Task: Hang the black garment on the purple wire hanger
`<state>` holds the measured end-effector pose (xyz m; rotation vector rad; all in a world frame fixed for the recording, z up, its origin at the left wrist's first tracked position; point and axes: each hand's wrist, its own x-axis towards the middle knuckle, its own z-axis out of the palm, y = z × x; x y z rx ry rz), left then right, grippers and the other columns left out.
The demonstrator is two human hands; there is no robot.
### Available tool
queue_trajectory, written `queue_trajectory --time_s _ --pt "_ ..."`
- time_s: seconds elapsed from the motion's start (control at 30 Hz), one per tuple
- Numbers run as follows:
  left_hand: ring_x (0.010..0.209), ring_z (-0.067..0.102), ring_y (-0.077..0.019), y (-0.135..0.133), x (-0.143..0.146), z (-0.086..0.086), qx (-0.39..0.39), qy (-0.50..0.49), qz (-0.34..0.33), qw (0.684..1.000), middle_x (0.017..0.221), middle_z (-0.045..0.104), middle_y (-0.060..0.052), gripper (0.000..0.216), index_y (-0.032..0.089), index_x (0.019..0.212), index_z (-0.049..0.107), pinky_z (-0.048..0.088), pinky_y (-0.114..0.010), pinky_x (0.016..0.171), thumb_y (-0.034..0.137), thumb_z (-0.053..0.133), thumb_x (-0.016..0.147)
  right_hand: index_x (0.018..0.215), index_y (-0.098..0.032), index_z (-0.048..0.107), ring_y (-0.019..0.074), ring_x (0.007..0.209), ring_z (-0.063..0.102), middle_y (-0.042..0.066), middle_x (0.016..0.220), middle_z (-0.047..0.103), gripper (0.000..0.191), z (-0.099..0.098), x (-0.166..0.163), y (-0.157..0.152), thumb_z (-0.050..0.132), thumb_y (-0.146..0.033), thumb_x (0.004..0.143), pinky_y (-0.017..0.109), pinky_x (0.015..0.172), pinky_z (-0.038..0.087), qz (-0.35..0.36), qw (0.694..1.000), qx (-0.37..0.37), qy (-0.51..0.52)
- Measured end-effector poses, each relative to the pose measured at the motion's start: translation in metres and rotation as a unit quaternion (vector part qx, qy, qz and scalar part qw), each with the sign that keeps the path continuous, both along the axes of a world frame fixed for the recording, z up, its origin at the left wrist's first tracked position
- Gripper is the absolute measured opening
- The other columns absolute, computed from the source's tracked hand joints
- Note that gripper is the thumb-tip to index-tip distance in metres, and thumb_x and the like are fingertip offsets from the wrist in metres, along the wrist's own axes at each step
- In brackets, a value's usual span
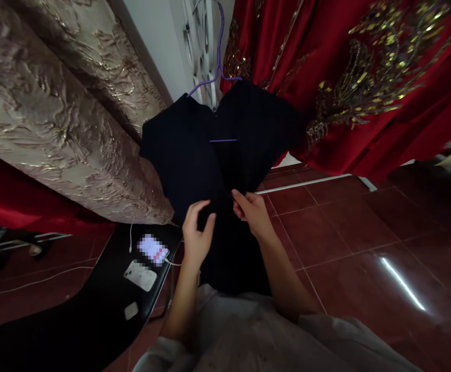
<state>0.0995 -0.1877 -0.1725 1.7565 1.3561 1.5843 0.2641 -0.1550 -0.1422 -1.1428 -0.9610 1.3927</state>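
Note:
A dark, nearly black short-sleeved garment point(186, 150) with a V-shaped neck hangs on a purple hanger point(219, 67) in front of me. Its front is partly open, and the hanger's lower bar shows in the gap. My left hand point(197, 232) is at the left of the garment's front, thumb and fingers curved and apart, with nothing visible between them. On the other side, my right hand point(251, 211) is closed, its thumb pressed to the curled fingers at the front edge of the garment. What exactly lies in that pinch is too dark to make out.
Cream textured fabric point(74, 129) hangs at left, red cloth with gold sequins point(364, 98) at right. A black bench point(74, 315) holds a lit phone point(152, 249) on a cable, a second phone point(142, 276) and a small white case point(131, 310). Red tiles point(349, 279) cover the floor.

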Motion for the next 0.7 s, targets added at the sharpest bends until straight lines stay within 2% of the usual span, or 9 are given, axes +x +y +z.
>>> queue_trajectory --time_s 0.07,0.13,0.23,0.37,0.47,0.53,0.63,0.7 --pt "0.111 0.063 -0.0222 0.012 0.018 0.009 0.003 0.024 -0.062 0.998 0.116 0.066 -0.009 0.023 0.020 0.120 0.065 0.050 -0.037 0.099 0.016 0.062 0.097 0.061 -0.017 0.057 0.0059 0.044 0.040 -0.003 0.048 0.049 0.051 0.004 -0.004 -0.003 0.070 -0.059 0.087 0.021 0.047 0.031 0.009 1.000 0.027 0.004" --pt "0.095 0.064 -0.0191 0.019 0.033 0.013 0.017 0.008 -0.060 0.998 0.100 0.066 -0.006 0.011 0.018 0.104 0.065 0.051 -0.032 0.088 0.012 0.058 0.097 0.060 -0.017 0.056 0.0064 0.045 0.041 -0.003 0.049 0.049 0.051 0.005 -0.008 -0.007 0.071 -0.057 0.087 0.022 0.048 0.033 0.011 0.999 0.051 0.004" --pt "0.078 0.059 -0.0158 0.022 0.044 0.013 0.019 -0.026 -0.033 0.999 0.082 0.059 -0.003 0.016 0.018 0.084 0.059 0.048 -0.028 0.073 0.011 0.055 0.098 0.059 -0.017 0.056 0.0071 0.045 0.041 -0.003 0.048 0.050 0.049 0.006 -0.011 -0.011 0.074 -0.055 0.085 0.023 0.048 0.033 -0.003 0.998 0.060 -0.002" --pt "0.075 0.056 -0.0149 0.023 0.042 0.013 0.044 -0.034 -0.012 0.998 0.080 0.057 -0.001 0.015 0.018 0.082 0.059 0.045 -0.026 0.070 0.010 0.060 0.094 0.067 -0.018 0.065 0.0076 0.045 0.042 -0.003 0.050 0.052 0.037 0.007 -0.012 -0.013 0.077 -0.049 0.083 0.023 0.047 0.034 -0.002 0.998 0.063 0.019" --pt "0.075 0.056 -0.0147 0.025 0.038 0.013 0.042 -0.024 -0.005 0.999 0.079 0.057 -0.001 0.015 0.018 0.081 0.059 0.045 -0.026 0.070 0.011 0.062 0.094 0.080 -0.019 0.074 0.0076 0.045 0.045 -0.003 0.052 0.056 0.025 0.005 -0.010 -0.013 0.076 -0.043 0.084 0.021 0.046 0.033 0.026 0.997 0.061 0.044" --pt "0.075 0.056 -0.0146 0.026 0.037 0.013 0.044 -0.019 -0.008 0.999 0.078 0.056 0.000 0.015 0.018 0.080 0.058 0.045 -0.026 0.071 0.010 0.062 0.093 0.081 -0.018 0.076 0.0069 0.044 0.045 -0.002 0.052 0.057 0.023 0.006 -0.006 -0.008 0.075 -0.041 0.084 0.021 0.044 0.030 0.046 0.996 0.041 0.061" --pt "0.076 0.057 -0.0145 0.029 0.039 0.010 0.041 -0.027 -0.019 0.999 0.080 0.056 -0.001 0.014 0.018 0.082 0.058 0.047 -0.026 0.072 0.007 0.058 0.091 0.074 -0.016 0.074 0.0051 0.039 0.039 -0.003 0.048 0.053 0.025 0.024 0.000 0.017 0.076 -0.040 0.082 0.020 0.040 0.022 0.062 0.995 0.035 0.072" --pt "0.075 0.057 -0.0142 0.033 0.044 0.004 0.033 -0.034 -0.027 0.999 0.082 0.055 -0.001 0.013 0.018 0.084 0.058 0.047 -0.025 0.070 0.006 0.057 0.088 0.074 -0.016 0.073 0.0040 0.039 0.036 -0.004 0.047 0.050 0.025 0.054 0.004 0.045 0.077 -0.040 0.080 0.019 0.039 0.019 0.048 0.994 0.078 0.064"
